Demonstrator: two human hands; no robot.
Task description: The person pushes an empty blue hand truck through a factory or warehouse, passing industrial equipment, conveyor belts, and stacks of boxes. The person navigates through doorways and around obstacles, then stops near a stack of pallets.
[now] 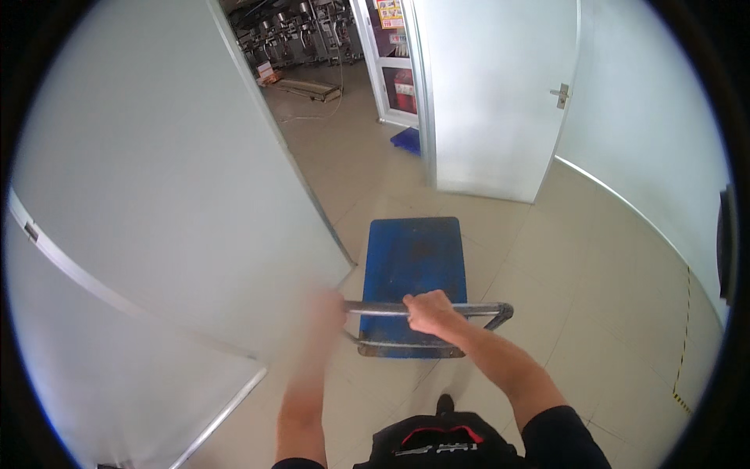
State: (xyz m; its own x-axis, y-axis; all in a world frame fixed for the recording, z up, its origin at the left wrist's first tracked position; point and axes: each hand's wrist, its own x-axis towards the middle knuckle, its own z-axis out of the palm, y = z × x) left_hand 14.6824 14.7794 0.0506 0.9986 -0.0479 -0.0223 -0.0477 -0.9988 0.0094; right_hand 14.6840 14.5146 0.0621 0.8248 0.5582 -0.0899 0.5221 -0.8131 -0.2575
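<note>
A platform trolley [414,258] with a flat, worn blue deck stands on the floor in front of me. Its metal push handle [473,309] rises on the side nearest me. My right hand [432,312] is wrapped round the handle bar near its middle. At the bar's left end is my left hand [324,309], smeared by motion. Whether its fingers grip the bar or only touch it cannot be made out.
A white door [500,94] with a lever handle stands open beyond the trolley. Left of the trolley are large white panels [156,164]. Through the doorway lie a blue flat object [406,141], a low frame [311,89] and metal machinery [293,35]. Striped tape [683,336] marks the right-hand floor.
</note>
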